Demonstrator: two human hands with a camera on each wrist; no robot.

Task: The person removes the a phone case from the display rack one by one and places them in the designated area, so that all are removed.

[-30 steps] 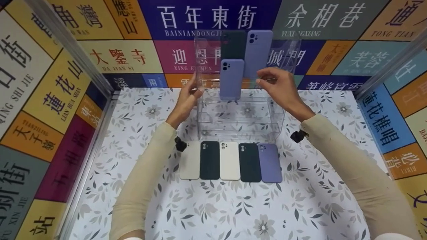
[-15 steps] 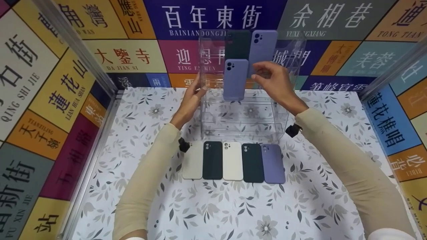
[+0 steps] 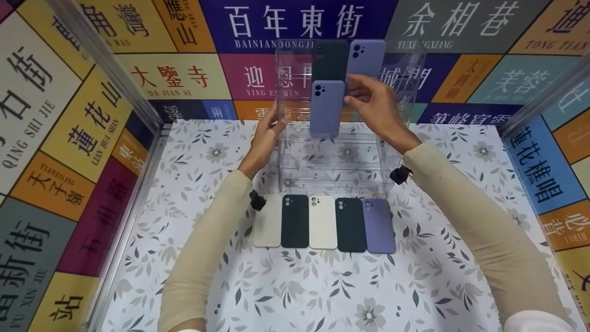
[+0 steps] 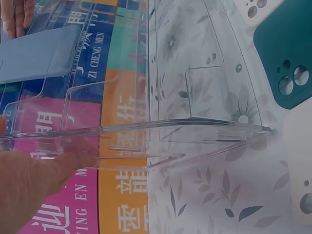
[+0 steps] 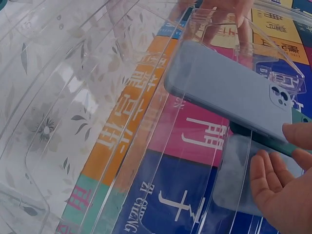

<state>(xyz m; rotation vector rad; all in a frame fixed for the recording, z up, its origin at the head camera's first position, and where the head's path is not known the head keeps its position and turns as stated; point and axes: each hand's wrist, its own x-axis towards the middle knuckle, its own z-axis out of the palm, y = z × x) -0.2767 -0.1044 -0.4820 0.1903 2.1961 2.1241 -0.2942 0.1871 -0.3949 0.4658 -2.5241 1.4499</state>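
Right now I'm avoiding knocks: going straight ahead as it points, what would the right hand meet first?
Probably the lower purple phone case on the stand: the right hand points at its edge, though depth is unclear.

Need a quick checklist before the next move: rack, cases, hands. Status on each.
1. Left hand holding the side of the clear rack: ok.
2. Front purple case standing in the rack: ok.
3. Dark green case and rear purple case side by side: ok.
4. Right hand off the front purple case: cannot tell, very close.
5. All cases racked: not ok, five cases on the table.
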